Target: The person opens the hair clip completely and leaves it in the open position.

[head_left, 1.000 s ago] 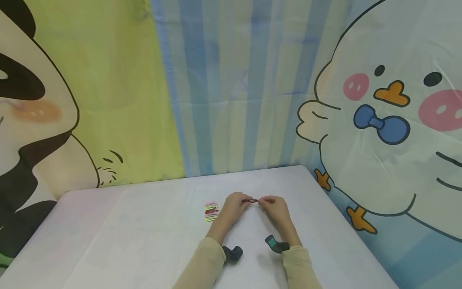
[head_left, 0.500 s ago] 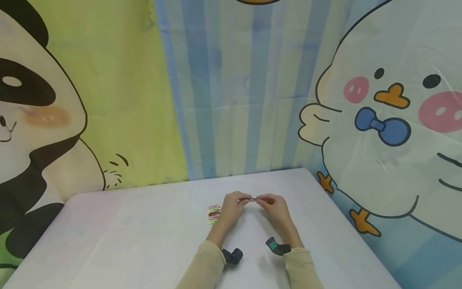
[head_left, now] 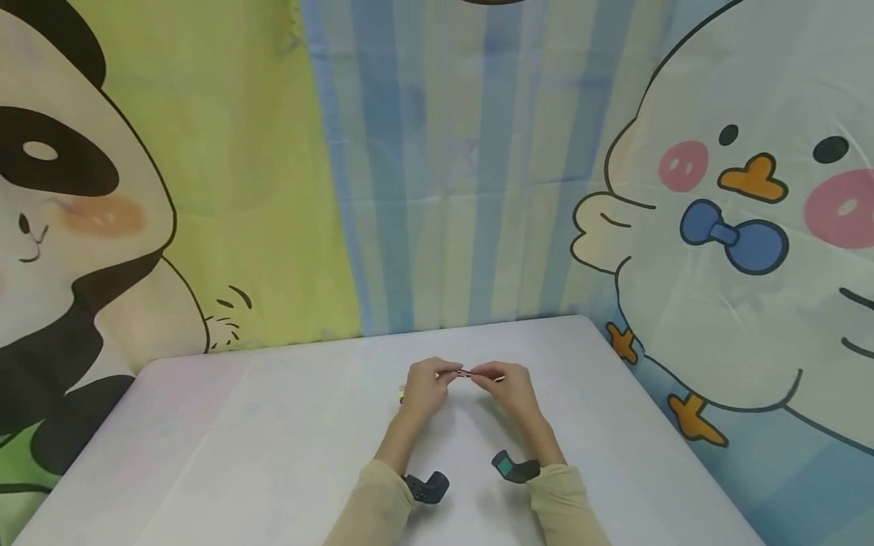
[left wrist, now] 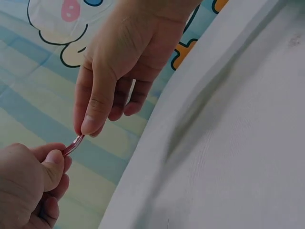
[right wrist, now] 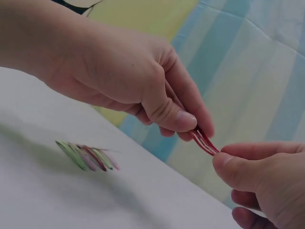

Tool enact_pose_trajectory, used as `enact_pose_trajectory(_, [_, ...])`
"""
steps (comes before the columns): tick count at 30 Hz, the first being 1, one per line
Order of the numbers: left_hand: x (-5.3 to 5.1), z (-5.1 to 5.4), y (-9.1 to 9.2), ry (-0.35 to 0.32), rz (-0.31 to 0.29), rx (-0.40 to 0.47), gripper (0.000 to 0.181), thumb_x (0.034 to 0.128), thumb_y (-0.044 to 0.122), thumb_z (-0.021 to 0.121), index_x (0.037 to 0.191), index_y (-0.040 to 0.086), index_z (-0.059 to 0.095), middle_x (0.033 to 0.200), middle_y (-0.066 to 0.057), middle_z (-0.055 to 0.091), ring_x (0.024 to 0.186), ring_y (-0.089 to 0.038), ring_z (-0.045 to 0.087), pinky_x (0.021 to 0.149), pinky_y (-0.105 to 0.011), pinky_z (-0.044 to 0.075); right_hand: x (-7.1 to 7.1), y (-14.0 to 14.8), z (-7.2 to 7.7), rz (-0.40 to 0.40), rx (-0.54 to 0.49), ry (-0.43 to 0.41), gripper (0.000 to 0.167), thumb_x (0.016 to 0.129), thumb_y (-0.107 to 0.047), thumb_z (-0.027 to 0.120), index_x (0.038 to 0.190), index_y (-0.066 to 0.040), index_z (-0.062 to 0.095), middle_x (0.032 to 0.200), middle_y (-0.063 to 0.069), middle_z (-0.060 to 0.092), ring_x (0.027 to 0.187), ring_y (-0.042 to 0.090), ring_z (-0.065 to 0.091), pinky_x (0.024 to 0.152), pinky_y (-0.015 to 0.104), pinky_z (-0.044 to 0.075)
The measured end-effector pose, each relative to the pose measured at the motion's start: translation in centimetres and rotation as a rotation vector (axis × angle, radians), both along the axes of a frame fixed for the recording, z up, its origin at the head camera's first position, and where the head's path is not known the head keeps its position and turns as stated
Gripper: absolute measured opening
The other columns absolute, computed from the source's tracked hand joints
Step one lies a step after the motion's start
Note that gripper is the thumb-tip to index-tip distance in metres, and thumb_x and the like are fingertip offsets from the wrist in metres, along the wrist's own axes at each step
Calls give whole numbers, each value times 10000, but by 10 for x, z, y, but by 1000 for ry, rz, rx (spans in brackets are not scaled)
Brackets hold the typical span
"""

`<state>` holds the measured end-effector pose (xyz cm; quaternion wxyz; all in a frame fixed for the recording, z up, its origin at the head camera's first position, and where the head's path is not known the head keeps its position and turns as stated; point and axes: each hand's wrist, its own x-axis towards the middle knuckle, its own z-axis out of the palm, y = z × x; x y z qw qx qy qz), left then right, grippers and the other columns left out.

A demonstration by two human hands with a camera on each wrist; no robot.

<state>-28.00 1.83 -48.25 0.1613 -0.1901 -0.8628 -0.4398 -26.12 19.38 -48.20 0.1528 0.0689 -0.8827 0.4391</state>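
A thin red band with pale lines along it [right wrist: 205, 142] stretches between both hands, held above the table; its exact kind is unclear. My left hand [head_left: 426, 387] pinches one end between thumb and fingers. The other end is pinched by my right hand [head_left: 510, 388]. In the left wrist view, the short visible piece of the red band [left wrist: 73, 145] looks slightly bent. Several slim loop-like pieces in green, pink and red [right wrist: 88, 156] lie side by side on the table, left of the hands. From the head view, my left hand mostly hides that row.
A white-covered table [head_left: 273, 425] reaches back to a curtain [head_left: 437, 189] printed with cartoon animals. Dark camera mounts sit at the left wrist [head_left: 429, 487] and the right wrist [head_left: 517, 467].
Both hands have shifted slightly left in the head view, still holding the red band between them. The left hand now covers more of the coloured row. The head view has turned a little.
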Motion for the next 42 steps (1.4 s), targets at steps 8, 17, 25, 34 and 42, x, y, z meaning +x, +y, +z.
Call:
enact_pose_trajectory(8, [9, -1, -24, -27, 3, -33, 157, 867, 64, 666, 968, 137, 762, 881, 2, 739, 818, -130, 671, 690, -252, 510, 4, -21, 5, 7, 17, -56, 78, 811, -191, 747, 881, -160, 760, 851, -20, 737, 792, 122, 644, 700, 268, 501])
enact_pose_trajectory(17, [18, -22, -48, -23, 27, 88, 149, 872, 117, 679, 1006, 136, 740, 968, 1, 733, 806, -89, 645, 654, -196, 508, 9, -47, 5, -1, 5, -112, 60, 821, -192, 742, 866, -153, 750, 867, 0, 735, 809, 143, 663, 734, 317, 538])
enact_pose_trajectory(25, [27, -40, -59, 103, 36, 156, 160, 811, 128, 743, 970, 114, 749, 977, -27, 737, 726, -64, 597, 597, -188, 455, 12, -62, -5, -7, 31, -52, 48, 804, -199, 756, 845, -175, 756, 836, -14, 741, 780, 129, 672, 705, 311, 526])
enact_pose_trajectory(34, [35, -57, -73, 110, 151, 187, 131, 781, 179, 761, 911, 180, 764, 765, 75, 698, 645, -12, 532, 554, -175, 416, 15, -80, -27, 22, -81, -104, 100, 802, -239, 757, 866, -163, 758, 828, -29, 737, 771, 81, 649, 666, 253, 483])
enact_pose_trajectory(42, [40, -58, -80, 18, 161, 194, 99, 793, 161, 749, 887, 185, 766, 817, 60, 725, 621, -38, 521, 546, -190, 415, 20, -88, -43, 13, -120, -71, 72, 806, -215, 754, 860, -168, 749, 800, -53, 728, 760, 77, 635, 670, 235, 484])
